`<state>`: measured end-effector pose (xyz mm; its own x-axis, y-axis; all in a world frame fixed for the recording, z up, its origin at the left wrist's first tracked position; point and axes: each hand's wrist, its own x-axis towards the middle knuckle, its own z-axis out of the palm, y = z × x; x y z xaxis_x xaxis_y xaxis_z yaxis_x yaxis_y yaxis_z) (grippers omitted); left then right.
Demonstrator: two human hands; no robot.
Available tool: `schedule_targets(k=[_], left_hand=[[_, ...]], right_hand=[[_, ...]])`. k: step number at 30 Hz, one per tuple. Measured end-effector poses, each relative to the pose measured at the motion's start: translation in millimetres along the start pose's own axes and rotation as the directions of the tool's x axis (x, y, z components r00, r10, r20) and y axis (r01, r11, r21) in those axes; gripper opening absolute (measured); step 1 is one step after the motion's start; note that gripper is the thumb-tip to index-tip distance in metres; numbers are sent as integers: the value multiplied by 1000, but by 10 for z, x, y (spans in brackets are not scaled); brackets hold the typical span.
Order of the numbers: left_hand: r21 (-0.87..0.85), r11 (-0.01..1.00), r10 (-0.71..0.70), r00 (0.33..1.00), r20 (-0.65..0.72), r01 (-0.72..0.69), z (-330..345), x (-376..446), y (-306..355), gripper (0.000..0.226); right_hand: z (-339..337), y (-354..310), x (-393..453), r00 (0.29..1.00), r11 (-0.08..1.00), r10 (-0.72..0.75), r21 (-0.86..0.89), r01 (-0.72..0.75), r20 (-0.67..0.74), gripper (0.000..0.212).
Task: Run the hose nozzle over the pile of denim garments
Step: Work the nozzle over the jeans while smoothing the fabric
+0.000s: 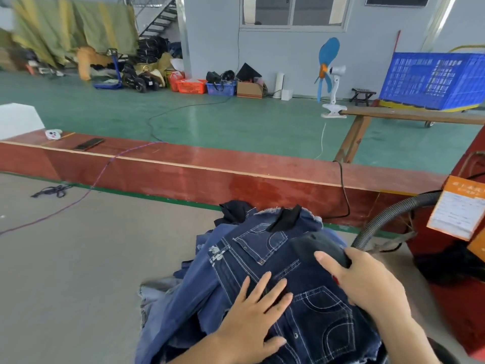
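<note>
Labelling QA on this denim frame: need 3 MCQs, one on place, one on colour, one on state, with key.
1. Where does the left hand lie?
A. flat on the denim pile
B. on the red board
C. on the blue crate

2. What colour are the clip fan's blades?
A. red
B. blue
C. white

3. What is the right hand doing?
A. hanging idle
B. pointing at the floor
C. gripping the black nozzle on the ribbed grey hose

Key: 1 A, the fingers are spread straight on the dark jeans; 2 B, blue blades round an orange hub; 3 C, fingers wrap the nozzle, which is pressed to the top garment.
</note>
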<state>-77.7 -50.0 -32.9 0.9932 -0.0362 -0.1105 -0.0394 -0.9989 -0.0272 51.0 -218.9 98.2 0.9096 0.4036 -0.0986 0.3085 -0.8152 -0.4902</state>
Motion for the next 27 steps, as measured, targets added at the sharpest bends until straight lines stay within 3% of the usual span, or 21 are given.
schedule_targets(k=[3, 6, 8, 10, 12, 13, 14, 15, 16, 18, 21, 24, 27], left_hand=[[63, 997, 45, 997, -61, -41, 112, -83, -44, 67], [15, 999, 31, 989, -146, -29, 96, -159, -70, 60], [-381, 919, -12, 961, -278, -99, 45, -151, -90, 48], [-777, 630, -388, 862, -327, -11, 18, -82, -169, 35], [-937, 332, -808, 546, -222, 110, -21, 13, -335, 19], [-982, 131, -916, 396, -67, 138, -62, 56, -438, 15], [-985, -88, -944, 303, 130, 148, -100, 104, -546, 14], [-949, -287, -910, 271, 313, 131, -111, 152, -648, 18], [-890, -449, -843, 293, 452, 81, -104, 195, -734, 25], [-790, -613, -732, 394, 556, -24, -62, 242, -870, 27], [-766, -639, -687, 500, 527, -70, -68, 305, -921, 6], [-758, -620, -701, 578, 418, -204, -139, 325, -923, 11], [-666, -670, -670, 654, 351, -329, -180, 324, -909, 13]], right_hand=[[-39, 132, 32, 997, 997, 71, 34, -70, -32, 49], [-268, 387, -20, 964, 984, 150, 126, -124, -220, 77], [-399, 635, -21, 913, 967, 208, 213, -139, -351, 91], [-440, 871, 15, 885, 935, 273, 322, -151, -376, 98], [-445, 882, 12, 892, 923, 280, 354, -149, -355, 99], [-437, 786, -13, 907, 932, 249, 340, -129, -339, 97], [-426, 640, -53, 922, 948, 206, 301, -105, -327, 91], [-407, 482, -103, 937, 964, 164, 253, -86, -309, 84], [-365, 334, -141, 953, 973, 120, 223, -57, -278, 77], [-277, 97, -187, 986, 979, 38, 205, -4, -163, 69], [-120, -54, -156, 999, 989, -38, 145, 34, 20, 57], [5, -96, -89, 994, 995, -75, 70, 69, 81, 55], [63, -75, -37, 993, 998, -67, 24, 65, 98, 57]])
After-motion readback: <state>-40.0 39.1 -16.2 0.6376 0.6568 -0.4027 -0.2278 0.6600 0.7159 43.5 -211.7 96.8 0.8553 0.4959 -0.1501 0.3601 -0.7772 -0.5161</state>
